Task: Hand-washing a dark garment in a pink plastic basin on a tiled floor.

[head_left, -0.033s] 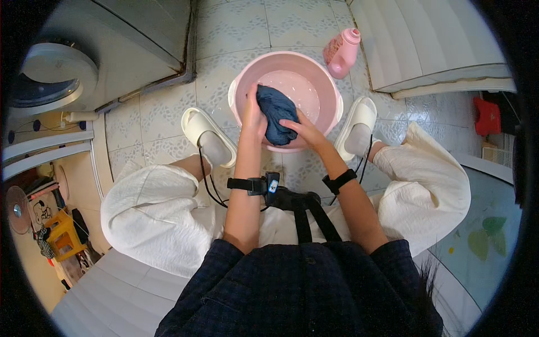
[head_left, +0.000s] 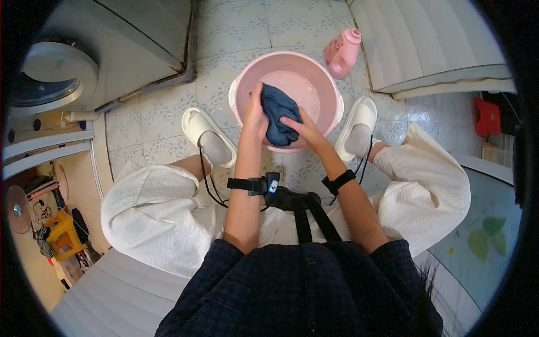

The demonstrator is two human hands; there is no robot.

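Note:
A bunched dark blue cloth, wet-looking and crumpled, is held over the near left part of a pink basin on the floor. My left hand grips the cloth's left side, its fingers mostly hidden behind the fabric. From the right, my right hand clasps the lower edge, thumb lying across the front. Shallow water seems to cover the basin's bottom. Whether the cloth touches it cannot be seen.
A pink bottle without a cap stands beyond the basin's right rim. My feet, in cream slippers, flank the basin on the tiled floor. A front-loading washing machine is at the far left, a yellow stool at the left.
The cloth has shifted slightly to the right, and its folds look a little different. Both hands keep their grip.

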